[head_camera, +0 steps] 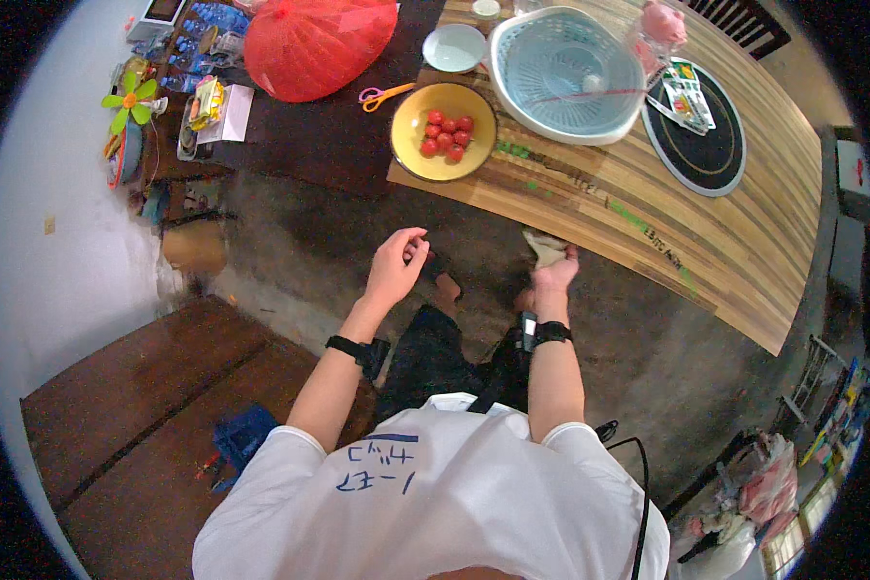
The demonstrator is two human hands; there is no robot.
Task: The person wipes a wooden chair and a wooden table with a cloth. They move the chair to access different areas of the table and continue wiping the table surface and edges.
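Observation:
My right hand [557,272] grips a pale, crumpled cloth [546,249] just below the front edge of the wood-striped table [587,188]. My left hand [397,265] hangs over the floor in front of me, its fingers loosely curled and nothing seen in it. Past the left hand, on the table's near left corner, stands a yellow bowl [413,152] of several small red tomatoes [446,136]. Behind it is a small white bowl [455,48]. A large pale blue colander [567,130] in a white basin sits to their right.
A round black cooktop [725,156] bears printed packets [687,94]. Orange-handled scissors [386,96], a red mesh food cover [319,43] and several water bottles [188,54] lie on the dark table [297,145]. A wooden bench [145,391] is at left, plastic bags [768,478] at right.

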